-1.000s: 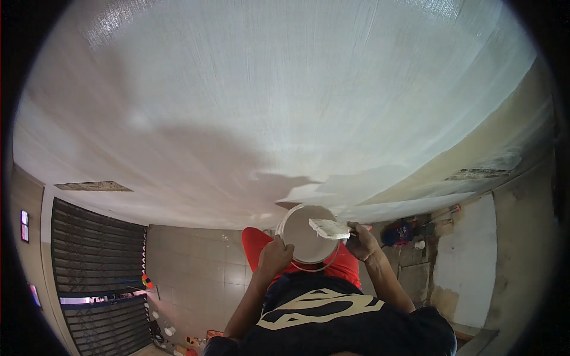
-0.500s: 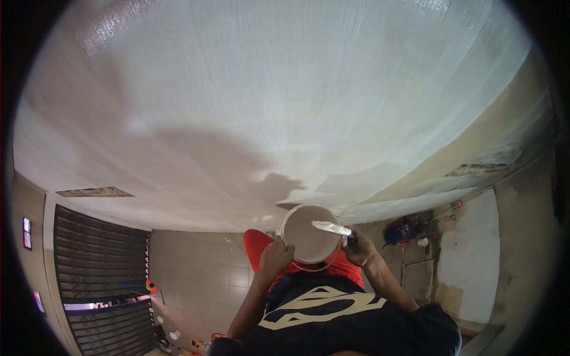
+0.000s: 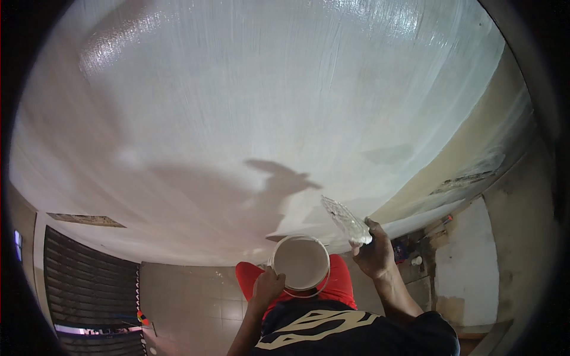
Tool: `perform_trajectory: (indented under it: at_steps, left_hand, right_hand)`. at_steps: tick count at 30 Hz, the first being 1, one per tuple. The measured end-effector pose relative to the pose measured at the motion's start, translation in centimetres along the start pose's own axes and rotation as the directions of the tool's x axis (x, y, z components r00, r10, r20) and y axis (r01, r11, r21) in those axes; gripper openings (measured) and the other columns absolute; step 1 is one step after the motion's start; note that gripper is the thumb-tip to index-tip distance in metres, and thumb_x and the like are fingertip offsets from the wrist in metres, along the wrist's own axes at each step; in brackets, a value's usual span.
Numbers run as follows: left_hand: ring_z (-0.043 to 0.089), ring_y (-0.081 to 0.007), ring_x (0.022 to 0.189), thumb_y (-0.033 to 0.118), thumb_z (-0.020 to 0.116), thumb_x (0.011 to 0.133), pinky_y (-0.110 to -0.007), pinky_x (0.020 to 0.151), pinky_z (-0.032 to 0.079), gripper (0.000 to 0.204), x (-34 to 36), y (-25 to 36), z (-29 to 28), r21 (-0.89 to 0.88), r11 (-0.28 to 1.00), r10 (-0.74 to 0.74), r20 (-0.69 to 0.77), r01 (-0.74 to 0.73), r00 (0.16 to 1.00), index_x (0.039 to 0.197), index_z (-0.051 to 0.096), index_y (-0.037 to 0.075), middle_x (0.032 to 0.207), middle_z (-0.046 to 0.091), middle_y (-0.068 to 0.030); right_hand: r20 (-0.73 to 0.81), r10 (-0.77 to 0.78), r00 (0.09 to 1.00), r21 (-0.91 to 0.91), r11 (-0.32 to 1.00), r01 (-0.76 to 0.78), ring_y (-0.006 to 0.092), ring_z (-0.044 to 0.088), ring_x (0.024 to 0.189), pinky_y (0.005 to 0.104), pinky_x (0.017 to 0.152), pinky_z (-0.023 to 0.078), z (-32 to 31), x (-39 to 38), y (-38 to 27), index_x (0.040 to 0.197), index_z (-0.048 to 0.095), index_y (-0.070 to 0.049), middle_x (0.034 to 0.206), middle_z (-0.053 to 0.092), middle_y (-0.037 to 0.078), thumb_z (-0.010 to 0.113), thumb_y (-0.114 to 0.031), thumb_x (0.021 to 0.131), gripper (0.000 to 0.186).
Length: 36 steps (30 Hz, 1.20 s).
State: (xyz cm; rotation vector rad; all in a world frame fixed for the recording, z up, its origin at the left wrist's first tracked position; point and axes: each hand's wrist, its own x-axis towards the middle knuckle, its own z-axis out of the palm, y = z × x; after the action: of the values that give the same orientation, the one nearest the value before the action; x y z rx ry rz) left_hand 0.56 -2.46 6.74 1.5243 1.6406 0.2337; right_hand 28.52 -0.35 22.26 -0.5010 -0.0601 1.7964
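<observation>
My left hand grips the near left rim of a white bucket, fingers closed over its edge. Pale paint lies inside, and a thin handle loops along the near side. To the right of the bucket, my right hand is wrapped round a wide paintbrush. White paint coats the brush, whose bristle end points up and left toward the wall. A small gap shows between brush and bucket; whether the tip touches the wall I cannot tell. The brush handle is mostly hidden in my hand.
Wet white paint shines high on the wall, with a bare tan strip at right. A dark slatted metal gate stands left beside the tiled floor. At right are a white-patched surface and a small white container.
My right hand has lifted the brush from over the bucket, up and to the right, and turned it toward the wall. The bucket, still in my left hand, appears lower in view.
</observation>
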Motion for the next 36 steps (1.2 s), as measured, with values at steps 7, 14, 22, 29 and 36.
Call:
perform_trajectory:
  at_steps: [7,14,22,29,36]
  left_hand:
    - [0.061,-0.0536,0.088,0.03,0.052,0.085,-0.057,0.082,0.049,0.049,0.7,-0.6,0.9,-0.004,0.996,0.085,-0.058,-0.085,0.995,0.101,0.052,-0.016,0.09,0.062,-0.0376]
    - [0.063,-0.0508,0.086,0.031,0.052,0.085,-0.055,0.079,0.05,0.046,0.3,0.2,0.2,0.007,0.998,0.065,-0.089,-0.064,0.994,0.098,0.054,-0.014,0.086,0.062,-0.0372]
    - [0.062,-0.0522,0.089,0.03,0.052,0.085,-0.056,0.081,0.048,0.05,0.0,0.5,-0.2,0.013,0.999,0.047,-0.017,-0.047,0.999,0.102,0.05,-0.016,0.087,0.061,-0.0381]
    - [0.062,-0.0522,0.09,0.03,0.052,0.085,-0.056,0.083,0.048,0.049,0.3,0.0,0.4,0.008,1.0,0.02,-0.018,-0.02,1.0,0.104,0.051,-0.015,0.089,0.062,-0.0371]
    - [0.064,-0.0508,0.084,0.03,0.051,0.086,-0.055,0.078,0.051,0.046,0.1,0.2,0.3,0.006,0.996,0.087,-0.077,-0.087,0.993,0.098,0.054,-0.014,0.084,0.062,-0.0368]
  right_hand:
    - [-0.158,0.214,0.964,0.009,0.977,-0.215,0.0214,0.065,0.086,0.0313,0.075,0.057,-13.1,1.0,4.7,0.107,0.06,-0.003,0.099,0.066,0.01,0.047,-0.024,0.097,0.026]
    - [-0.579,-0.006,0.816,-0.098,0.993,-0.062,0.0226,0.061,0.075,0.0354,0.067,0.056,-17.0,1.6,8.0,0.086,0.058,-0.004,0.079,0.058,0.01,0.057,-0.014,0.092,0.012]
    - [-0.61,0.098,0.787,-0.087,0.978,-0.189,0.0252,0.061,0.078,0.0364,0.071,0.057,-16.3,1.7,7.0,0.092,0.055,-0.002,0.089,0.06,0.013,0.055,-0.016,0.094,0.014]
    - [-0.553,0.071,0.83,-0.119,0.979,-0.163,0.0223,0.062,0.079,0.037,0.075,0.057,-19.6,2.5,6.2,0.095,0.055,-0.002,0.09,0.059,0.011,0.055,-0.018,0.094,0.016]
    - [-0.504,0.011,0.863,-0.24,0.959,-0.152,0.0195,0.061,0.081,0.0361,0.072,0.056,-16.8,1.9,6.2,0.09,0.058,-0.005,0.083,0.058,0.009,0.056,-0.016,0.093,0.012]
